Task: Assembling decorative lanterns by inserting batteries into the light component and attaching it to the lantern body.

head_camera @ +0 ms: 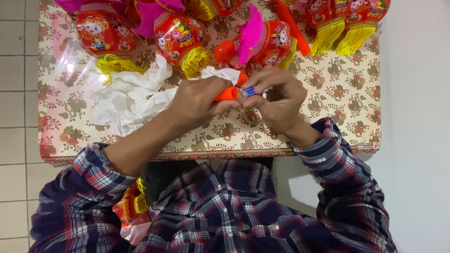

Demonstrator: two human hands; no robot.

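My left hand (199, 99) is closed around an orange plastic tube (227, 93), its open end pointing right. My right hand (277, 99) pinches a small blue piece (249, 91) at the tube's mouth, fingers curled around it. Both hands rest over the middle of a small table (337, 89) covered with a floral plastic cloth. Just behind the hands lie a red toy lantern with a pink fan piece (269, 40) and a red round plastic part (225, 50).
Several red lanterns with yellow tassels (105, 40) line the far side of the table. Crumpled white plastic wrap (129, 96) lies left of my left hand. A clear tape ring (252, 115) sits under my right hand. More lantern packaging (131, 211) rests on my lap.
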